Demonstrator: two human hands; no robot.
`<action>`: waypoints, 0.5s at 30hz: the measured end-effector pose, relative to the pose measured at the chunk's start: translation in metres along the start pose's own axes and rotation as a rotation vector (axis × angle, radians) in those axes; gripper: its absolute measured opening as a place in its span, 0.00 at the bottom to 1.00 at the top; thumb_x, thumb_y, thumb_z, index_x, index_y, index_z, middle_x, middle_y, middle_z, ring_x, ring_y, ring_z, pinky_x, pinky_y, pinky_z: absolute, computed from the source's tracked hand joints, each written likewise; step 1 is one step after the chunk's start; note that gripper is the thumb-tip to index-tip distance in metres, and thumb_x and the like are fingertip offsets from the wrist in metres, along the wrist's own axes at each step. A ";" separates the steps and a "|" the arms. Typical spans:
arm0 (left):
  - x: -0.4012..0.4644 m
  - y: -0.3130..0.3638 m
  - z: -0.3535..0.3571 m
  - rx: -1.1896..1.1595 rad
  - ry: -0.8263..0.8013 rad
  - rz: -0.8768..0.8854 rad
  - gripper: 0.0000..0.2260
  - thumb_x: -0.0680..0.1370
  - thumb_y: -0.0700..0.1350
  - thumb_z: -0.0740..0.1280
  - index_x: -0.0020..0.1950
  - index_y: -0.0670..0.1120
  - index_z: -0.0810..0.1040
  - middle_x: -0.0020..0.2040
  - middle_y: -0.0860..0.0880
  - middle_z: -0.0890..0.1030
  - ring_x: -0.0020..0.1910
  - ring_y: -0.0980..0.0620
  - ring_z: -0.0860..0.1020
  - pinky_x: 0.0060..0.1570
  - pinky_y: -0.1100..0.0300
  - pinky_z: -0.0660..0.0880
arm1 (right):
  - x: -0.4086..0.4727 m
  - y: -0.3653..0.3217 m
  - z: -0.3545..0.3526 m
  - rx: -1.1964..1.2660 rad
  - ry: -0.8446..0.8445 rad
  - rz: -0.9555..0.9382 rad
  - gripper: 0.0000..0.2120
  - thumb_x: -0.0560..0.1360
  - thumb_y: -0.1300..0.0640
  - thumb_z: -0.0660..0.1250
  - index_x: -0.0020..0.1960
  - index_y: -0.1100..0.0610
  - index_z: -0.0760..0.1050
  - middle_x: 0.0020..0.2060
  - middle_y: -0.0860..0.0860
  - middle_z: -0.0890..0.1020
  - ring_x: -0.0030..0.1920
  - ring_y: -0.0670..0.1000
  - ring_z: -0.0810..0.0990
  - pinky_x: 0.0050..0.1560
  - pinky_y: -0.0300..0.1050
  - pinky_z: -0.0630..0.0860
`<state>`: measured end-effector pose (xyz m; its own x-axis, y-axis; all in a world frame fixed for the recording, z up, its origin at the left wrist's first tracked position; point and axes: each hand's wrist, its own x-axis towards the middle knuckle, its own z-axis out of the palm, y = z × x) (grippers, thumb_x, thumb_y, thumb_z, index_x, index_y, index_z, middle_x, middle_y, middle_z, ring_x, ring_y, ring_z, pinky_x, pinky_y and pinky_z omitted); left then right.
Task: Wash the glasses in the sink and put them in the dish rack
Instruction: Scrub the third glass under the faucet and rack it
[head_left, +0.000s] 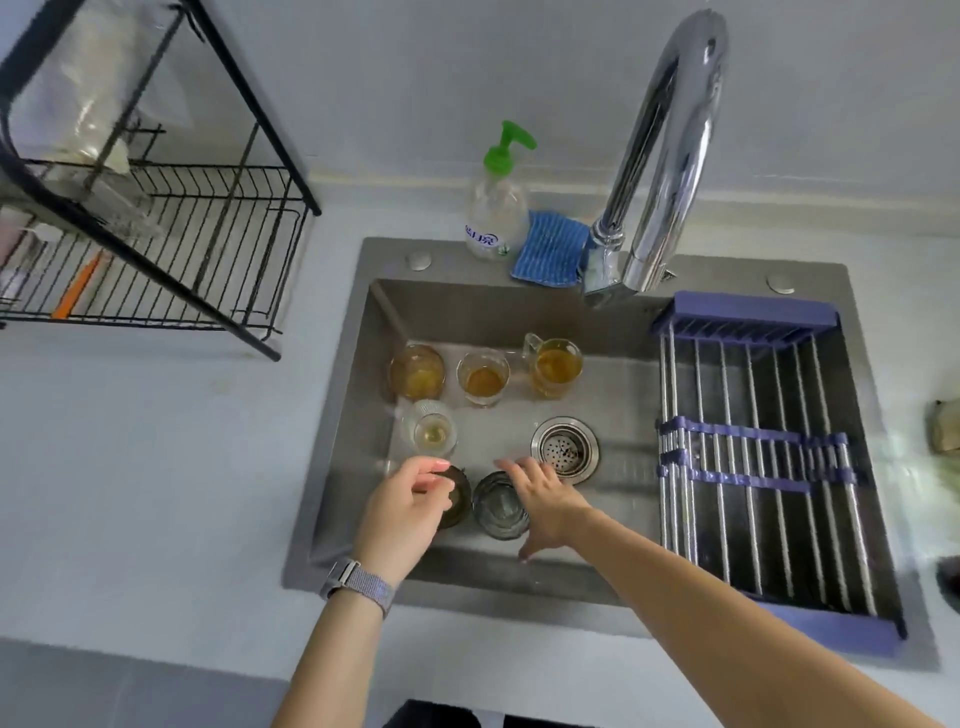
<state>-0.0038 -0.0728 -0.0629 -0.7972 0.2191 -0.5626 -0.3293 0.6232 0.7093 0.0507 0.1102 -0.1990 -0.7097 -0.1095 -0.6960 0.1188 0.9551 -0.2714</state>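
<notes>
The left hand hovers over a dark glass at the sink's 7 o'clock, its grip loosely curled and holding nothing, while the right hand spreads its grip wide beside a grey ribbed glass. Four more glasses with amber liquid stand toward 11 o'clock, near the drain. On the pale bench, a black dish rack stands at 10 o'clock.
</notes>
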 end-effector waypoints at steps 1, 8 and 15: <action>-0.002 -0.001 0.002 -0.016 0.022 -0.008 0.09 0.78 0.42 0.66 0.48 0.57 0.76 0.48 0.52 0.83 0.42 0.58 0.83 0.49 0.54 0.80 | 0.005 -0.001 0.001 -0.013 0.010 -0.018 0.63 0.60 0.40 0.80 0.78 0.49 0.40 0.73 0.54 0.57 0.73 0.59 0.58 0.71 0.57 0.67; -0.020 -0.011 0.005 -0.139 0.131 -0.052 0.11 0.79 0.36 0.64 0.49 0.53 0.78 0.45 0.50 0.83 0.40 0.56 0.82 0.45 0.56 0.80 | 0.018 -0.006 0.004 0.030 0.082 -0.099 0.49 0.63 0.47 0.79 0.74 0.56 0.55 0.66 0.53 0.65 0.67 0.56 0.67 0.60 0.53 0.76; -0.028 0.006 0.015 -0.133 0.090 -0.023 0.09 0.79 0.39 0.66 0.51 0.54 0.77 0.54 0.48 0.82 0.48 0.54 0.82 0.50 0.56 0.80 | -0.038 0.018 -0.046 0.390 0.196 -0.061 0.50 0.57 0.42 0.78 0.72 0.56 0.61 0.63 0.52 0.71 0.61 0.55 0.75 0.60 0.48 0.75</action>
<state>0.0241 -0.0641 -0.0494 -0.8288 0.1345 -0.5432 -0.4073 0.5206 0.7504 0.0475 0.1447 -0.1471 -0.8373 -0.0723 -0.5420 0.2994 0.7688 -0.5651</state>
